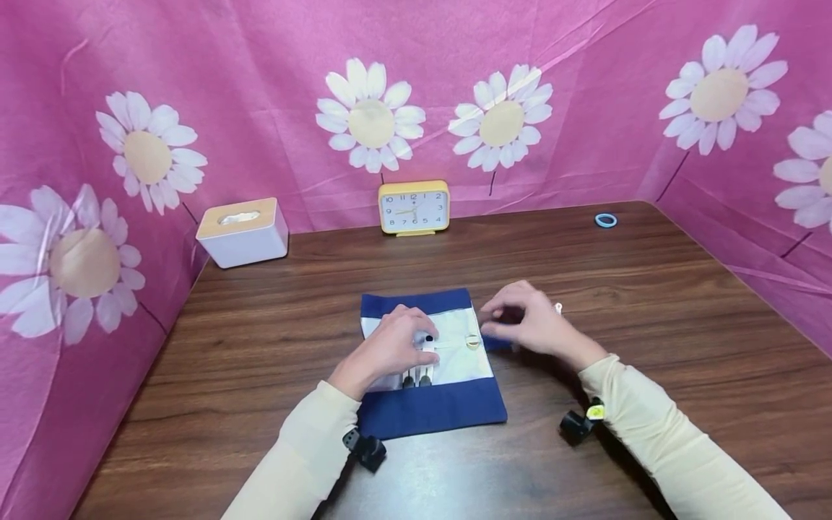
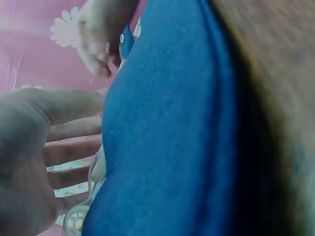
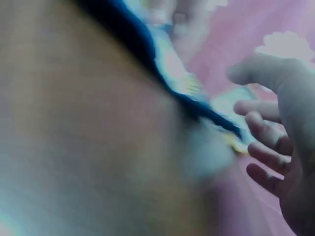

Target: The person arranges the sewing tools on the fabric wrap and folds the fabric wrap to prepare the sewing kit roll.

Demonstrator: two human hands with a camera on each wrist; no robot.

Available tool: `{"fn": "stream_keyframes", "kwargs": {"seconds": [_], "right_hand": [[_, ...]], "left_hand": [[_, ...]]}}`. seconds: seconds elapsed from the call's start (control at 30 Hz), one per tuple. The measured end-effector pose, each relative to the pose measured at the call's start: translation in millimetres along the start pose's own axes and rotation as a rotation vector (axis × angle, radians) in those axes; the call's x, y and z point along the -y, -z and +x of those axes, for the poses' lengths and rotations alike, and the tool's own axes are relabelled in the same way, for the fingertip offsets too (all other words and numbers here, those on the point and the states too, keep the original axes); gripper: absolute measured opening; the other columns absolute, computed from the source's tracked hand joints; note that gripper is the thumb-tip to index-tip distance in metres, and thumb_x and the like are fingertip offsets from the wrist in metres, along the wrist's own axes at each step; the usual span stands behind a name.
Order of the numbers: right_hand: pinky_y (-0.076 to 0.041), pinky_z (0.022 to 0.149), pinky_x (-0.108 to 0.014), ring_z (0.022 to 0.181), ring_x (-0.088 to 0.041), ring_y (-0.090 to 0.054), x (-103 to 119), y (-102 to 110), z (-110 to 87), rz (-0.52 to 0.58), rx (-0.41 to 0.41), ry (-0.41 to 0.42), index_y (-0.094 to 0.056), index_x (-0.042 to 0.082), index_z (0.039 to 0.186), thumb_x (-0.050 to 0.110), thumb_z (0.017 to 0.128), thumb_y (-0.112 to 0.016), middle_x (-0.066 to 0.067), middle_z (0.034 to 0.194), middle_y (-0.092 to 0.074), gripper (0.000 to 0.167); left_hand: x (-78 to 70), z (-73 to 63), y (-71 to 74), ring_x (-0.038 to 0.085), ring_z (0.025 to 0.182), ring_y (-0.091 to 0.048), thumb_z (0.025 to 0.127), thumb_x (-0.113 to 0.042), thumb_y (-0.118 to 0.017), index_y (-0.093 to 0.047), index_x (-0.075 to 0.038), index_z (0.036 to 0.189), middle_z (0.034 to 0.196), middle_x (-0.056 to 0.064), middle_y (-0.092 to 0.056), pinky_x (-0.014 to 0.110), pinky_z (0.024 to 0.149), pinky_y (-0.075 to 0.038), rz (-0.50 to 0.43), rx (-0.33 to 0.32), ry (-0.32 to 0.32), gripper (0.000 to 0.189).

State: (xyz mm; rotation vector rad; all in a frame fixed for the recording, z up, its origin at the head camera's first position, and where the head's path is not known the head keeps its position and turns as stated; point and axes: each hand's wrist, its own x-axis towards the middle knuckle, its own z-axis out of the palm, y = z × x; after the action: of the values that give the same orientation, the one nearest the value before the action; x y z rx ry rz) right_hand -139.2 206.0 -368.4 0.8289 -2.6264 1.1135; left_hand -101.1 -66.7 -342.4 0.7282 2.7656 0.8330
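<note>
A navy and white fabric case [image 1: 429, 408] lies unfolded on the table. My left hand [image 1: 393, 343] is over its white middle, its thumb apart from its fingers. Between thumb and fingers shows part of a small white item with a black dot [image 1: 429, 338]; two dark-ended items [image 1: 417, 380] poke out below. In the left wrist view the fingers extend behind the blue cloth [image 2: 162, 123], by a clear plastic piece [image 2: 76, 219]. My right hand [image 1: 529, 321] hovers at the case's right edge beside a navy tab [image 1: 497, 341]. Its fingers [image 3: 268, 132] are loosely bent, with nothing between them.
At the back of the wooden table [image 1: 273, 318] stand a yellow alarm clock [image 1: 414, 208] and a white tissue box [image 1: 250, 242] with a wood-toned lid. A light blue ring [image 1: 606, 215] lies at the back right. A pink daisy-print cloth [image 1: 260, 108] hangs behind.
</note>
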Motion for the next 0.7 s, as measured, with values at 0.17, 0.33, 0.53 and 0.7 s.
{"fn": "stream_keyframes", "kwargs": {"seconds": [0.17,0.33,0.53,0.7], "right_hand": [[-0.047,0.070,-0.019,0.079,-0.008,-0.064,-15,38,3.4,-0.086,-0.064,-0.273,-0.078,0.008,0.103,0.025,0.088,-0.077,-0.004,0.085,-0.075,0.022],[-0.046,0.070,-0.026,0.077,-0.011,-0.063,-33,68,-0.1,-0.236,-0.074,-0.360,-0.077,0.004,0.103,0.028,0.090,-0.075,-0.008,0.085,-0.076,0.028],[-0.044,0.065,-0.029,0.066,-0.011,-0.062,-47,87,-2.6,-0.230,0.070,-0.476,-0.075,0.003,0.107,0.043,0.088,-0.075,0.000,0.071,-0.072,0.044],[-0.045,0.055,-0.025,0.060,-0.006,-0.059,-53,94,-5.4,-0.083,0.218,-0.531,-0.072,-0.001,0.115,0.039,0.088,-0.077,0.003,0.064,-0.065,0.048]], "left_hand": [[-5.2,4.4,-7.1,0.027,0.117,-0.051,0.084,-0.023,-0.083,-0.078,-0.009,0.107,0.118,0.007,-0.068,0.049,0.101,-0.040,0.040,-0.040,0.033,0.027],[-13.0,7.9,-12.1,0.026,0.113,-0.049,0.085,-0.024,-0.082,-0.079,-0.010,0.105,0.115,0.007,-0.066,0.045,0.100,-0.039,0.061,-0.066,0.095,0.025],[-15.9,9.8,-14.4,0.027,0.110,-0.049,0.084,-0.023,-0.083,-0.081,-0.013,0.100,0.110,0.006,-0.066,0.043,0.095,-0.040,0.093,-0.107,0.102,0.019],[-14.4,11.7,-15.4,0.027,0.109,-0.049,0.083,-0.023,-0.084,-0.081,-0.014,0.098,0.108,0.005,-0.066,0.043,0.094,-0.038,0.083,-0.126,0.102,0.018]]}}
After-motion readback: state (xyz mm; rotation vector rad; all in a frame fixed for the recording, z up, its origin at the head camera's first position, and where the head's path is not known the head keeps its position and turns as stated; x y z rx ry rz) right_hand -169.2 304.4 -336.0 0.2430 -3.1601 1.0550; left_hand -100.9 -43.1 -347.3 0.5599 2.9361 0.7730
